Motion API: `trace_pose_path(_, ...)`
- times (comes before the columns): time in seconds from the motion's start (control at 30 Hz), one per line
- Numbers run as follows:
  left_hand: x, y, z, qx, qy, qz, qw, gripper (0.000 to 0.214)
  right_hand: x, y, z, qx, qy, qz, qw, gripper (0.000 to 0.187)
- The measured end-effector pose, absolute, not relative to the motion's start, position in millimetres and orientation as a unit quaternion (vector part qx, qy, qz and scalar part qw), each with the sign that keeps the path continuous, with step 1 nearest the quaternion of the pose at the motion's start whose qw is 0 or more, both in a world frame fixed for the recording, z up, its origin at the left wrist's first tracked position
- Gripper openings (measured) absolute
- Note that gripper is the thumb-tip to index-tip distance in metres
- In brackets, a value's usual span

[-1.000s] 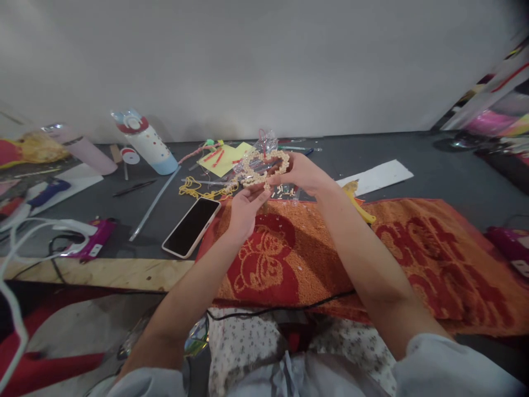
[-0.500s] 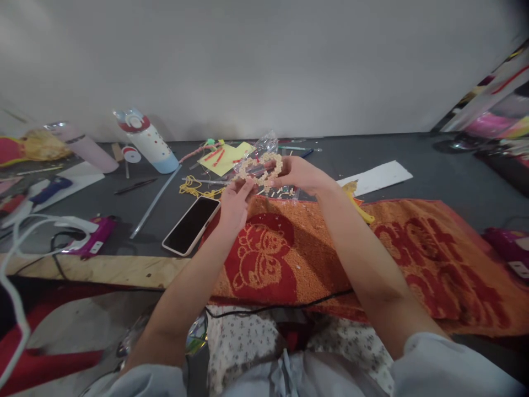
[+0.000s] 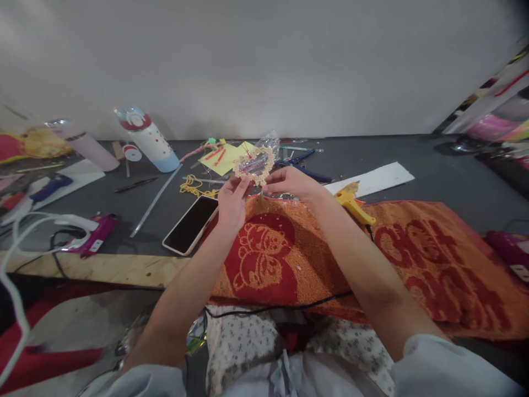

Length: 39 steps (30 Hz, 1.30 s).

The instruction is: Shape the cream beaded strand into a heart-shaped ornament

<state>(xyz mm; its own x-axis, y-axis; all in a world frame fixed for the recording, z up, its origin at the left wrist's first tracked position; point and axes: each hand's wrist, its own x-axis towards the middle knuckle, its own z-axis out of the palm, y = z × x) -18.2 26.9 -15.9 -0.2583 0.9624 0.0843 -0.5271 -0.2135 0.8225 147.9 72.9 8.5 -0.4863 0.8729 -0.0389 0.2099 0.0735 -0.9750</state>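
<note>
A pale cream ring of small bead-like pieces, roughly heart-shaped, is held up over the desk just beyond the towel. My left hand pinches its lower left edge between thumb and fingers. At the lower right edge, the fingers of my right hand are closed against the ring; their tips are partly hidden. A small short piece shows below the ring between the hands, too small to name. Behind the ring lies crumpled clear plastic.
An orange and red towel covers the front edge. Nearby are a phone, yellow cord, a yellow glue gun, blue-handled pliers, white card, a glue stick and a patterned bottle.
The ring has turned more upright, its opening now facing me. My right hand has shifted down and left to the ring's lower edge, uncovering the pliers and glue gun.
</note>
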Motion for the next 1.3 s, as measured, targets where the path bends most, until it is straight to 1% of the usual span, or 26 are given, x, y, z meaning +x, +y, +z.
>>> trace_pose_path(0.13, -18, 27, -16, 0.325, 0.353, 0.711, 0.514, 0.029, 149, 69, 15, -0.426, -0.677, 0.521, 0.299, 0.029)
trace_pose_path(0.33, -18, 25, -14, 0.331, 0.349, 0.707, 0.519, 0.035, 149, 65, 21, -0.423, -0.685, 0.513, 0.297, 0.026)
trace_pose_path(0.57, -18, 24, -12, 0.339, 0.351, 0.702, 0.519, 0.03, 150, 67, 20, -0.401, -0.695, 0.526, 0.28, 0.022)
trace_pose_path(0.73, -17, 24, -12, 0.334, 0.352, 0.702, 0.521, 0.032, 148, 67, 17, -0.387, -0.682, 0.556, 0.274, 0.022)
trace_pose_path(0.9, -18, 25, -14, 0.334, 0.354, 0.7, 0.522, 0.03, 146, 66, 18, -0.367, -0.719, 0.547, 0.222, 0.022)
trace_pose_path(1.07, -17, 26, -16, 0.331, 0.353, 0.708, 0.514, 0.032, 149, 65, 19, -0.358, -0.733, 0.549, 0.185, 0.017)
trace_pose_path(1.3, -19, 27, -17, 0.322, 0.352, 0.717, 0.509, 0.036, 158, 70, 19, -0.332, -0.779, 0.524, 0.091, 0.014)
